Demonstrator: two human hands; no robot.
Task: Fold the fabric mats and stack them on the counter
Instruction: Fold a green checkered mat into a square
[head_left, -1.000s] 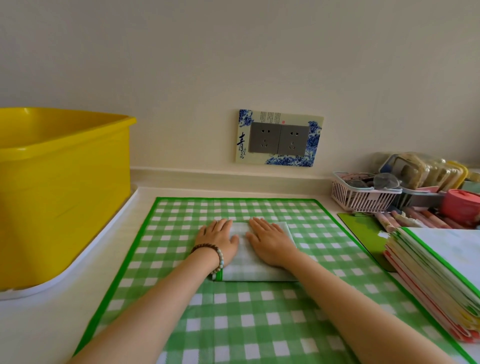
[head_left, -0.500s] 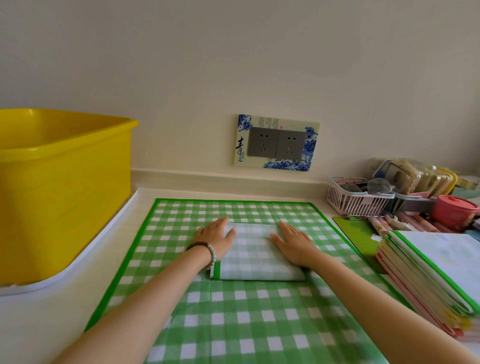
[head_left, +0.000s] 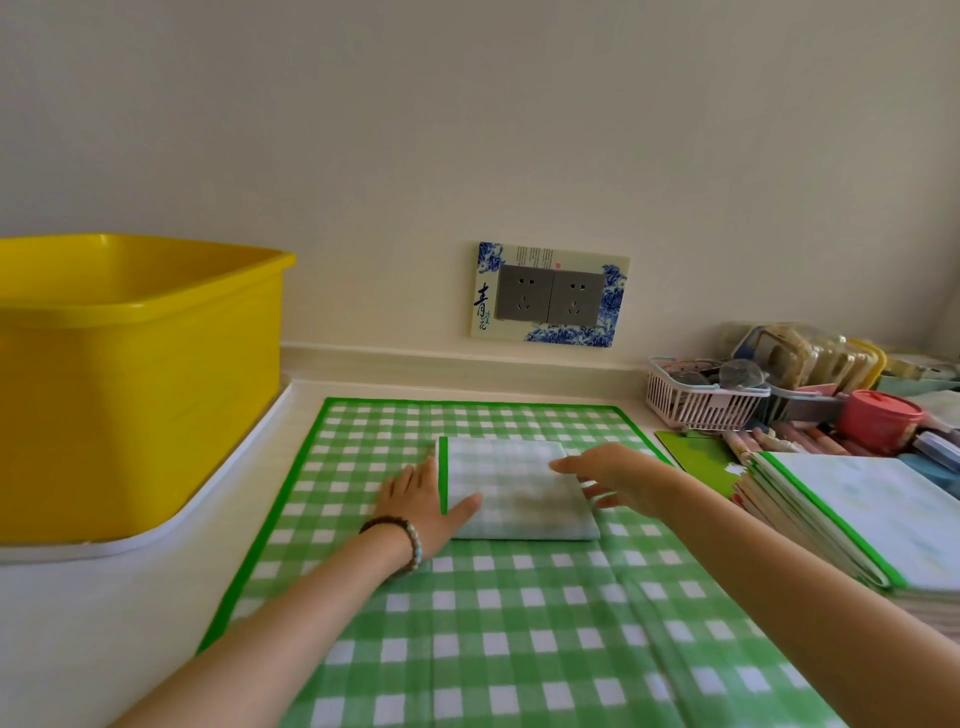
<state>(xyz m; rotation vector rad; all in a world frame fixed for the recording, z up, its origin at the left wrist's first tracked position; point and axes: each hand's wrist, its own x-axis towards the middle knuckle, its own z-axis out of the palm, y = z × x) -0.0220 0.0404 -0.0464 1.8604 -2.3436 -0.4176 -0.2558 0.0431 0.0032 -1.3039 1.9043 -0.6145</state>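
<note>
A folded green-checked mat (head_left: 511, 491), pale side up with a green border on its left edge, lies on a spread green-and-white checked mat (head_left: 498, 623) on the counter. My left hand (head_left: 423, 499) lies flat at the folded mat's left edge, its thumb resting on the mat's near left corner. My right hand (head_left: 615, 475) is at the mat's right edge with fingers straight, fingertips over the top and thumb low by the side. A stack of mats (head_left: 852, 525) with green edging sits at the right.
A yellow plastic tub (head_left: 130, 379) stands on a white tray (head_left: 171, 525) at the left. A wall socket plate (head_left: 550, 293) is behind. A pink basket (head_left: 696, 397), a red lidded pot (head_left: 878, 418) and packets crowd the back right corner.
Both hands slid apart from the middle of the folded mat to its left and right edges. The camera view shifted slightly.
</note>
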